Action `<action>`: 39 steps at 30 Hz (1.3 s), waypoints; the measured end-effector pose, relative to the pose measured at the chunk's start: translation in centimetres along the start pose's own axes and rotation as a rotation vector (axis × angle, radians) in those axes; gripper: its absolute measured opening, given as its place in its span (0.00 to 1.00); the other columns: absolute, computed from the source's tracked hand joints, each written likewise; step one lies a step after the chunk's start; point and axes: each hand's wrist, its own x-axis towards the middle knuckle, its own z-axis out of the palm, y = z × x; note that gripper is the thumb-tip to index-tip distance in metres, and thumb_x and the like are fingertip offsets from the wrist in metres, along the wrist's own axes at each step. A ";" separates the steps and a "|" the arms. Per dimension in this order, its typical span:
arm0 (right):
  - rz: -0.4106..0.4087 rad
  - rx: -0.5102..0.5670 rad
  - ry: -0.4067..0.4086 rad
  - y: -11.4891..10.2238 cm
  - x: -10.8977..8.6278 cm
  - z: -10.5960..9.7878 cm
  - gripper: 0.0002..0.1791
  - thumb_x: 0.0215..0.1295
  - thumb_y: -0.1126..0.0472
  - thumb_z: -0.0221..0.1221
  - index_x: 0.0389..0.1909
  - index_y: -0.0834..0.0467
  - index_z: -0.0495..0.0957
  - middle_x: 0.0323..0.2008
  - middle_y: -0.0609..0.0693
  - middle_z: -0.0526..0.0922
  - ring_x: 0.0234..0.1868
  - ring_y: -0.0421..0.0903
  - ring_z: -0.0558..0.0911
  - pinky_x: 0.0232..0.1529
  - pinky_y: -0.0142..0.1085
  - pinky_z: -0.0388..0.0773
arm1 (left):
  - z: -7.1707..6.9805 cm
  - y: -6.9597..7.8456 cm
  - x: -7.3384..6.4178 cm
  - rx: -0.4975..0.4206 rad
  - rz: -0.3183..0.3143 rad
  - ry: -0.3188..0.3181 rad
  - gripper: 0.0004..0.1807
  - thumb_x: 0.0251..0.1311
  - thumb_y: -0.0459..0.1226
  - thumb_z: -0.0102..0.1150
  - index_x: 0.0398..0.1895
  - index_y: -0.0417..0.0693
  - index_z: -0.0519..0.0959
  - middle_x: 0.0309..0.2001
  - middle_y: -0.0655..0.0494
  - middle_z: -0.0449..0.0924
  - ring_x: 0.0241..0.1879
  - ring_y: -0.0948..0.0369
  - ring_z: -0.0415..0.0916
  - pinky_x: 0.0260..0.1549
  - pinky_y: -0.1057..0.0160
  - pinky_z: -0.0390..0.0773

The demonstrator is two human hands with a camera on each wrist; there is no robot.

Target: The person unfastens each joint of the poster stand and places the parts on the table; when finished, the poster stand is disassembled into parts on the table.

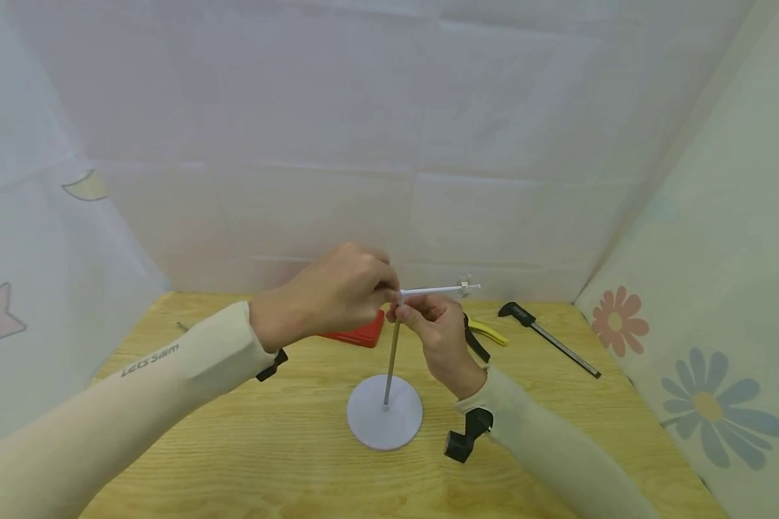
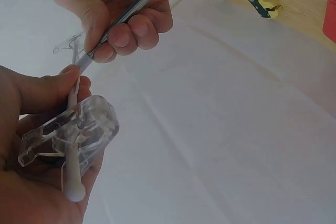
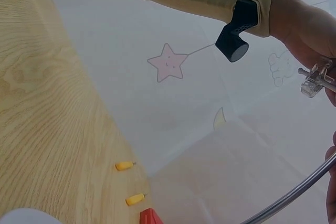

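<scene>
— Any writing you can read?
— Dark letters on the left sleeve [image 1: 188, 375] look like "Let's Slim"; any marks on the black head of the caliper [image 1: 519, 314] are too small to make out

— And the stand [image 1: 393, 353], where is it?
— Between the hands; its metal pole rises with a slight lean from a round white base [image 1: 366, 427] below them; a white bar [image 1: 433, 290] crosses the top, carrying clear clips [image 1: 464, 287], and one end reaches past the right hand [image 1: 438, 331]

— How do the hands hold it?
— The left hand [image 1: 344, 288] pinches the bar close to the joint, thumb against fingers; the right has its fingers curled round the pole just under the bar

— Anything nearby?
— Yellow-and-black pliers [image 1: 490, 332] beyond the right wrist; a red box [image 1: 361, 336] behind the pole, partly hidden by the left hand
</scene>
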 end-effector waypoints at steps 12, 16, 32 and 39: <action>-0.017 -0.004 -0.026 0.4 0.5 -0.6 0.03 0.70 0.63 0.62 0.35 0.52 0.81 0.32 0.41 0.88 0.36 0.37 0.86 0.47 0.30 0.84 | -2.1 0.1 0.7 -0.050 -0.068 0.058 0.02 0.60 0.33 0.69 0.31 0.44 0.89 0.29 0.56 0.87 0.25 0.64 0.78 0.26 0.66 0.77; -0.018 -0.007 -0.034 0.5 0.6 -0.6 0.02 0.70 0.64 0.62 0.36 0.57 0.81 0.32 0.41 0.88 0.36 0.36 0.87 0.43 0.29 0.83 | -1.1 -0.3 0.3 -0.084 -0.091 0.036 0.03 0.59 0.33 0.70 0.30 0.45 0.90 0.27 0.58 0.88 0.24 0.66 0.77 0.25 0.67 0.76; -0.101 -0.075 -0.058 0.2 0.3 -0.2 0.18 0.70 0.63 0.62 0.38 0.79 0.75 0.34 0.40 0.88 0.37 0.36 0.87 0.47 0.32 0.85 | 0.2 -1.0 -1.5 -0.372 -0.403 -0.024 0.06 0.63 0.38 0.69 0.29 0.50 0.83 0.23 0.59 0.84 0.21 0.64 0.74 0.22 0.66 0.74; -0.129 -0.104 -0.049 0.1 0.1 -0.4 0.19 0.69 0.61 0.63 0.38 0.78 0.75 0.35 0.40 0.88 0.38 0.36 0.87 0.46 0.32 0.86 | 1.2 -1.5 -2.6 -0.454 -0.484 -0.028 0.05 0.64 0.39 0.67 0.31 0.50 0.83 0.24 0.56 0.84 0.21 0.62 0.77 0.22 0.63 0.78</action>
